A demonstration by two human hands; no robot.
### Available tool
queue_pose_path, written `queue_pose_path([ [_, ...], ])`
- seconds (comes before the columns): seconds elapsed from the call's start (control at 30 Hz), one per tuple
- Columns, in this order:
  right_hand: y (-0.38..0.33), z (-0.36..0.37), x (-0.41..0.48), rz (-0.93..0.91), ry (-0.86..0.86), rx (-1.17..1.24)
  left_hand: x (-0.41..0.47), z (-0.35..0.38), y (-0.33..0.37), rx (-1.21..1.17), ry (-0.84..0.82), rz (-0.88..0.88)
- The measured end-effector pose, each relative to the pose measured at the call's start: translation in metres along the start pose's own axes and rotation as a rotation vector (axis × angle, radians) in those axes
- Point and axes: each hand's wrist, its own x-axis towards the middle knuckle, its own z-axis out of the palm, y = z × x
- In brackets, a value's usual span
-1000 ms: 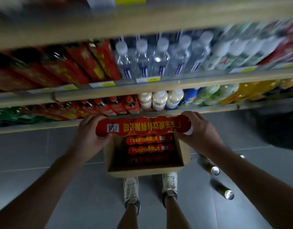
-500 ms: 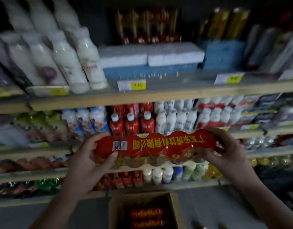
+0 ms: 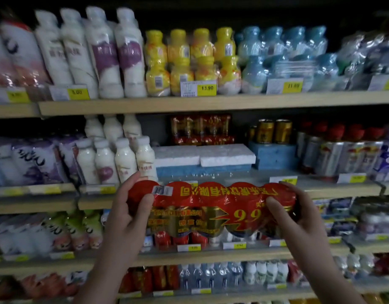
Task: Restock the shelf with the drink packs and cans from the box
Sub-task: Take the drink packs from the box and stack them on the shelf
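Observation:
A red and gold shrink-wrapped drink pack (image 3: 211,207), with yellow print and a barcode, is held level in front of the shelves. My left hand (image 3: 129,207) grips its left end and my right hand (image 3: 298,212) grips its right end. Just behind and above it is a shelf (image 3: 331,188) bearing white and blue foam blocks (image 3: 202,157), with a similar red pack (image 3: 201,129) at the back. The box is out of view.
White bottles (image 3: 114,159) stand left of the foam blocks, gold cans (image 3: 272,131) and silver cans (image 3: 334,154) to the right. The upper shelf (image 3: 189,104) holds white, yellow and blue bottle packs. Lower shelves hold more bottles and price tags.
Both hands have lifted the pack out of the box on the floor up to the middle shelves. My view has swung upward, so the box and my feet have dropped out of sight.

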Motion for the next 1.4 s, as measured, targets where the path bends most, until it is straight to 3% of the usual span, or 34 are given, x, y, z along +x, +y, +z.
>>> queue_pose_path([
  [0.17,-0.009,-0.002,0.017,0.015,0.020,0.032,0.015,0.000,0.014,-0.048,-0.069,-0.007],
  [0.73,-0.025,0.025,0.113,-0.053,-0.016,0.006,0.113,0.011,0.009,-0.168,0.018,-0.040],
  [1.2,0.007,0.047,0.217,0.009,-0.015,0.041,0.207,0.060,-0.004,-0.045,0.035,-0.018],
  [1.4,0.028,0.059,0.267,0.038,-0.030,0.057,0.243,0.092,-0.013,-0.017,0.148,-0.006],
])
